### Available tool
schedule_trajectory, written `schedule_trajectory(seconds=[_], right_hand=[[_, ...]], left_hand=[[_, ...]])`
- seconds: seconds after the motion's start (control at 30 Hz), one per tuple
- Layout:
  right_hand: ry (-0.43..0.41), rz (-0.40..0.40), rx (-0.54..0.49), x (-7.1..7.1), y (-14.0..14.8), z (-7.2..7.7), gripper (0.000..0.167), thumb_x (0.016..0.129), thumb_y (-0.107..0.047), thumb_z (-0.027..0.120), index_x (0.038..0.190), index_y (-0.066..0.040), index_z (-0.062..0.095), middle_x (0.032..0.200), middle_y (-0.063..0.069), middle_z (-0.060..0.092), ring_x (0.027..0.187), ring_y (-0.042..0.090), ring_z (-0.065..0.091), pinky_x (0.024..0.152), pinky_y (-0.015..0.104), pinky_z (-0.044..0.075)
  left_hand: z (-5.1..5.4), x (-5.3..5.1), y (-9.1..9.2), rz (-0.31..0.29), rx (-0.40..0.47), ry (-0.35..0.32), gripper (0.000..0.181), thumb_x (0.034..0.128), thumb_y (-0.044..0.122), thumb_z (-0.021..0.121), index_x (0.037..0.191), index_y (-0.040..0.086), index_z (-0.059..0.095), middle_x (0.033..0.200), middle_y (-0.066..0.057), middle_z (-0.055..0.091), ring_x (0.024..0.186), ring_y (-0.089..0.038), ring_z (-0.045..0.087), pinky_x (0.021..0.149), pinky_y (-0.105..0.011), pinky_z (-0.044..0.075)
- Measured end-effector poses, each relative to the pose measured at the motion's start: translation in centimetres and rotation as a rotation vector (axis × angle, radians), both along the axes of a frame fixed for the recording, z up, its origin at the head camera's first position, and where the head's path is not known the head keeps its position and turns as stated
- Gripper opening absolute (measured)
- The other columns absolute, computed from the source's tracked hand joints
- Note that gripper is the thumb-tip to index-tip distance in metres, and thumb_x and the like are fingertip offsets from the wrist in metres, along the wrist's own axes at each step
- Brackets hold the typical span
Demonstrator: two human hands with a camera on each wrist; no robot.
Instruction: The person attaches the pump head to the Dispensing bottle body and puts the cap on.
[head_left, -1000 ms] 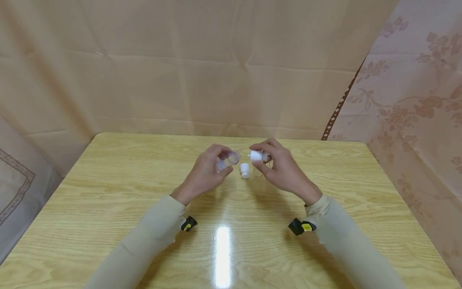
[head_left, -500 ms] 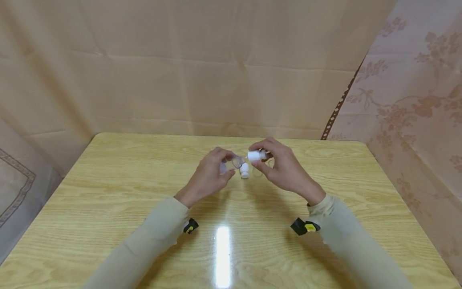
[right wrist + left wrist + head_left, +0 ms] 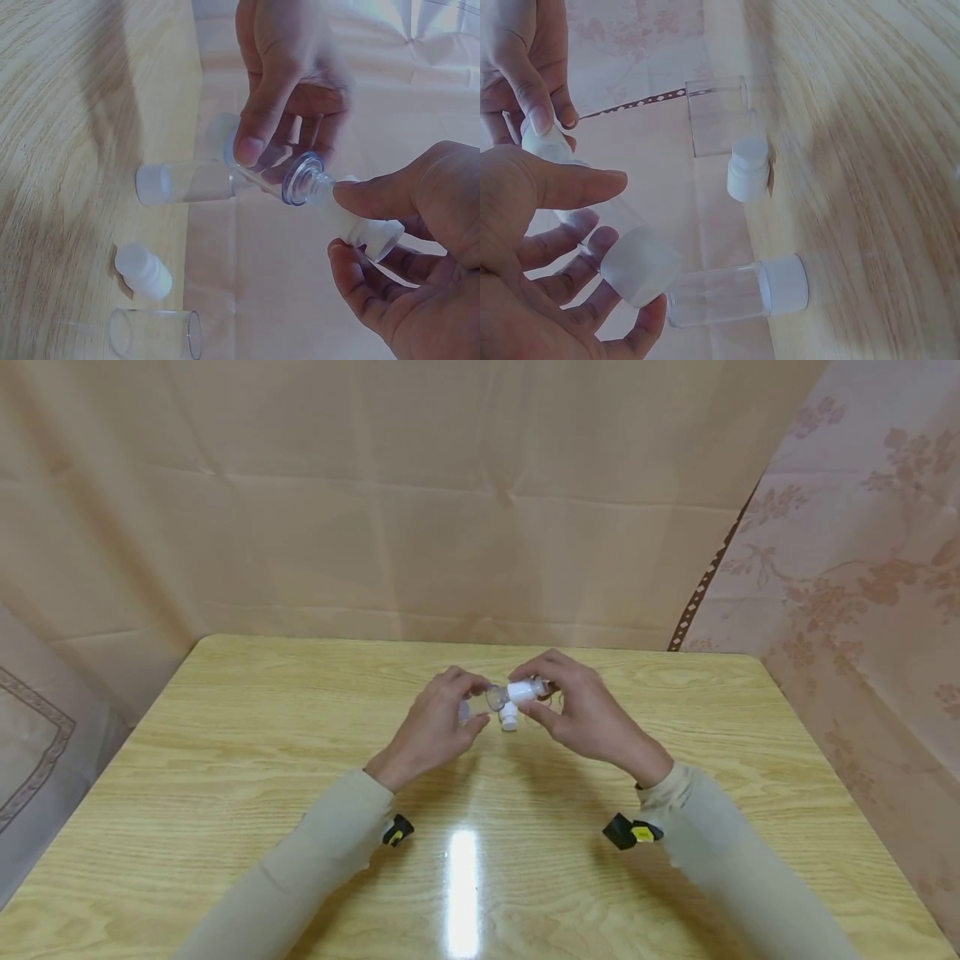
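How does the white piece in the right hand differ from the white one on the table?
The held piece is pinched by the right hand; the table piece rests untouched. The held piece points toward the held clear bottle; the table piece lies apart from it. Both are white.

Sleeves: I note a long, pale beige cloth left sleeve (image 3: 300,864) and matching right sleeve (image 3: 735,860), creased at the wrist.
Wrists: small, angular black left unit (image 3: 400,828) and right unit (image 3: 620,832), each yellow-marked.

Curtains (image 3: 450,510) around a wood-grain table (image 3: 532,860) show a screened-off workspace.
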State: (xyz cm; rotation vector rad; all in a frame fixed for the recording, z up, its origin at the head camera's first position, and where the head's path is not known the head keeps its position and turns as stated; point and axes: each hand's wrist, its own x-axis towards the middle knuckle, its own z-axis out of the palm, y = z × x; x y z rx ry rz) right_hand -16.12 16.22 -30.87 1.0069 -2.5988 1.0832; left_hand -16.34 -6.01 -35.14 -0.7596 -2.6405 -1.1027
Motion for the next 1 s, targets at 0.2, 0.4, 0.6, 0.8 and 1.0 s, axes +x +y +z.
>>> schedule_trajectory(seconds=[0.2,0.4,0.6,0.8,1.0], right_hand=[[-0.001,0.005,0.023,-0.07,-0.13,-0.22,0.032,0.088,0.003,0.076,0.118,-0.002,0.067,0.113,0.009,0.065,0.09,0.019,0.06,0.077,0.035,0.054],[0.002,0.009,0.023,-0.09,-0.18,-0.51,0.031,0.088,0.003,0.077,0.116,-0.003,0.068,0.113,0.009,0.065,0.091,0.02,0.06,0.076,0.035,0.054],[0.02,0.016,0.031,-0.16,-0.23,-0.79,0.031,0.086,0.005,0.078,0.115,-0.002,0.068,0.113,0.01,0.065,0.094,0.022,0.062,0.078,0.038,0.055],[0.034,0.02,0.047,-0.26,-0.34,-0.96,0.031,0.085,0.004,0.078,0.114,-0.002,0.069,0.113,0.01,0.066,0.096,0.023,0.063,0.079,0.039,0.055],[0.015,0.02,0.058,-0.31,-0.35,-0.96,0.029,0.088,0.0,0.078,0.116,-0.002,0.068,0.11,0.009,0.066,0.086,0.019,0.059,0.071,0.032,0.053]], left_hand=[[0.08,0.15,0.12,-0.018,-0.014,-0.027,0.034,0.0892,0.006,0.078,0.121,0.001,0.067,0.114,-0.013,0.063,0.105,-0.033,0.061,0.086,-0.046,0.052],[0.06,0.23,0.26,-0.025,-0.021,-0.023,0.036,0.0881,0.006,0.079,0.122,0.002,0.068,0.113,-0.012,0.063,0.104,-0.029,0.06,0.086,-0.044,0.052],[0.26,0.42,0.36,-0.031,-0.029,-0.028,0.037,0.0878,0.008,0.08,0.123,0.002,0.068,0.112,-0.011,0.063,0.103,-0.03,0.061,0.083,-0.042,0.053],[0.41,0.47,0.41,-0.029,-0.042,-0.033,0.037,0.0881,0.008,0.08,0.122,0.002,0.068,0.113,-0.011,0.064,0.103,-0.029,0.061,0.083,-0.042,0.053],[0.47,0.54,0.48,0.0,-0.076,-0.005,0.035,0.089,0.009,0.079,0.122,0.005,0.069,0.114,-0.008,0.064,0.103,-0.027,0.059,0.082,-0.044,0.052]])
